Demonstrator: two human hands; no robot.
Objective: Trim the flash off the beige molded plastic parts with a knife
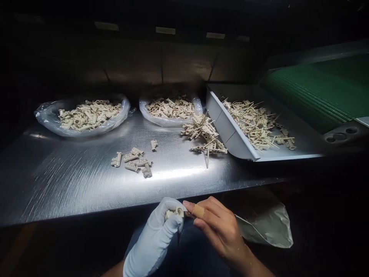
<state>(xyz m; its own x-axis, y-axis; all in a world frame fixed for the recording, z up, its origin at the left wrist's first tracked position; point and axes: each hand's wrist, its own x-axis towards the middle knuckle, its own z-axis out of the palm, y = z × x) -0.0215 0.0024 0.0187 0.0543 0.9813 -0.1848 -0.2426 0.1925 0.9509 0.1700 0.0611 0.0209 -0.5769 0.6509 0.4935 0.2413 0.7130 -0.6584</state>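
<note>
My left hand (157,234), in a white glove, is closed around a small beige plastic molded part (175,212) just in front of the table edge. The part's round open end faces up between thumb and fingers. My right hand (217,227) is bare, with a tan bandage (198,210) round one finger. Its fingertips are pinched together close beside the part; whatever they hold is mostly hidden. On the metal table (86,184) beyond lie several loose beige parts (138,161). A pile of parts with thin sprues (204,134) lies to their right.
Two clear plastic bags (112,123) (165,122) full of beige parts stand at the back. At right is a grey tray (230,129) heaped with sprued parts, beside a green conveyor belt (325,88). A silvery bag (271,223) is below the table edge.
</note>
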